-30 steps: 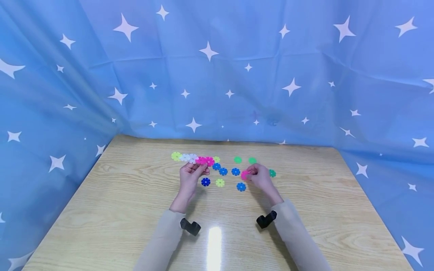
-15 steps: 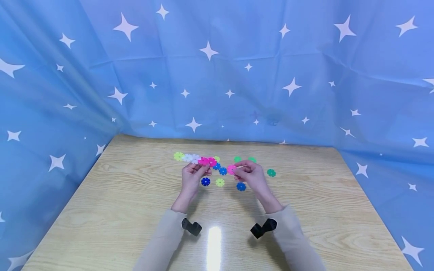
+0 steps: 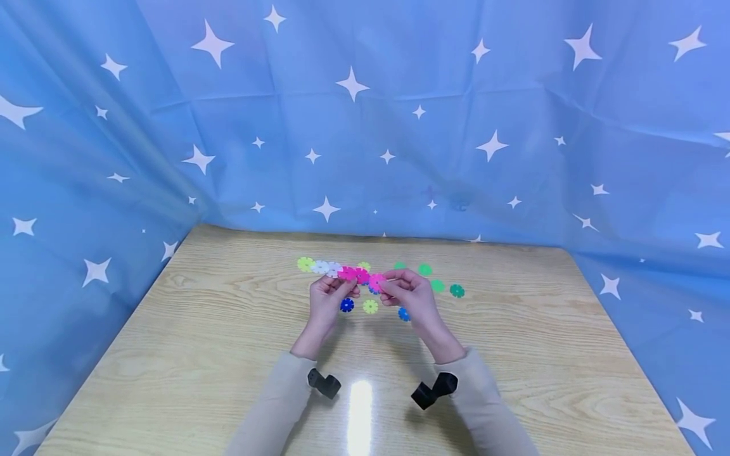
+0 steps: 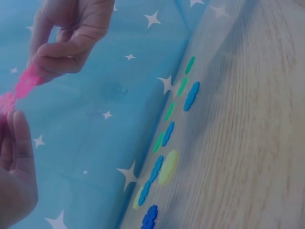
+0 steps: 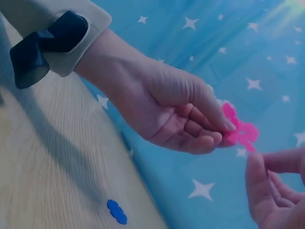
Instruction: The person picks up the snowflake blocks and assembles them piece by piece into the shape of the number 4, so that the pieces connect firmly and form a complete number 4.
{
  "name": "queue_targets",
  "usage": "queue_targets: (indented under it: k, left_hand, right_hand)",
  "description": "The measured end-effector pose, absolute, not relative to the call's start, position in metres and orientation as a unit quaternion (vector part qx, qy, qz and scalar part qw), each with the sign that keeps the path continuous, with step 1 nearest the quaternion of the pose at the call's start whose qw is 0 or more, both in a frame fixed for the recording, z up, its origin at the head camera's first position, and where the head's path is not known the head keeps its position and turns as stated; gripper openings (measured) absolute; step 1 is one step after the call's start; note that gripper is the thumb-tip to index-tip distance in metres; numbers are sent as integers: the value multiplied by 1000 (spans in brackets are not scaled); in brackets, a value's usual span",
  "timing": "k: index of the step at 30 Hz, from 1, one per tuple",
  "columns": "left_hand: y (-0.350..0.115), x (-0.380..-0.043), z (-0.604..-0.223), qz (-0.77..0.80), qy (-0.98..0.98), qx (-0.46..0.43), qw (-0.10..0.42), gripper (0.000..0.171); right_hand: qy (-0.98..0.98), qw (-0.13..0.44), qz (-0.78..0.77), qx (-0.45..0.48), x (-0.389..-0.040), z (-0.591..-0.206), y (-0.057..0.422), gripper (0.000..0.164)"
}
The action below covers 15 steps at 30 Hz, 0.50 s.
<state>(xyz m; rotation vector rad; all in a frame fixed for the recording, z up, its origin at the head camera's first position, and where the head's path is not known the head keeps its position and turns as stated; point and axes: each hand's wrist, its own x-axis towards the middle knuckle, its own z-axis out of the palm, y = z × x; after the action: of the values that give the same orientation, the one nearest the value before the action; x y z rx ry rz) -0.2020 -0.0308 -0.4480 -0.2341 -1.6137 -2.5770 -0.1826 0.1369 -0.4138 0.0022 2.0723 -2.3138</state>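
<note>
In the head view my left hand (image 3: 326, 307) pinches a chain of joined, notched flower-shaped plastic discs. From left to right it runs a yellow-green disc (image 3: 305, 264), two white discs (image 3: 320, 267) and two pink discs (image 3: 346, 273). My right hand (image 3: 416, 301) pinches a single pink disc (image 3: 375, 282) at the chain's right end. In the left wrist view that pink disc (image 4: 27, 82) meets the chain's end edge to edge; whether their slots are joined I cannot tell. Both hands are raised above the table, and the right wrist view shows the left thumb (image 5: 214, 109) pressing on the pink discs.
Loose discs lie on the wooden table (image 3: 199, 354): a dark blue disc (image 3: 346, 305), a yellow-green disc (image 3: 370, 306), a blue disc (image 3: 404, 314) partly behind the right hand, and several green discs (image 3: 457, 291). A star-patterned blue curtain (image 3: 365, 126) stands behind the table.
My right hand has lifted the pink disc from among the loose discs and carried it left to the chain's end. The left hand with the chain has shifted slightly right.
</note>
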Motion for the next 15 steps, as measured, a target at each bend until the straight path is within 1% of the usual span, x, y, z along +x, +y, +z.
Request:
queue_targets:
  k: [4, 9, 15]
  left_hand:
    - [-31, -201, -448, -840, -535, -78, 49, 26]
    - [-30, -201, -449, -836, -538, -91, 58, 25]
    - [-29, -201, -452, -838, -531, -102, 73, 14]
  right_hand:
    - [644, 25, -765, 19, -182, -413, 135, 19]
    - [604, 28, -796, 40, -182, -412, 132, 11]
    - [580, 32, -813, 45, -181, -410, 127, 7]
